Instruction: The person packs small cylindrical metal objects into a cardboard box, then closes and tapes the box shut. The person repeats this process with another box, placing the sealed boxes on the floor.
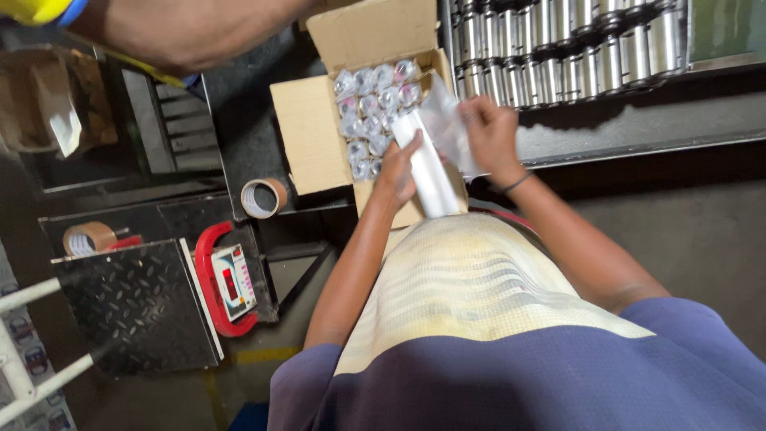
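Observation:
My left hand grips a long white roll-shaped pack over the near edge of an open cardboard box. Just to the right, my right hand pinches a clear plastic bag above the box's right side. Inside the box lie several shiny metal parts, each wrapped in clear plastic. Whether the white pack touches the box I cannot tell.
Rows of bare metal cylinders lie on a dark bench at the top right. Two rolls of brown tape sit left of the box. A red-framed scale display and checker-plate platform stand lower left. Another person's arm reaches across the top left.

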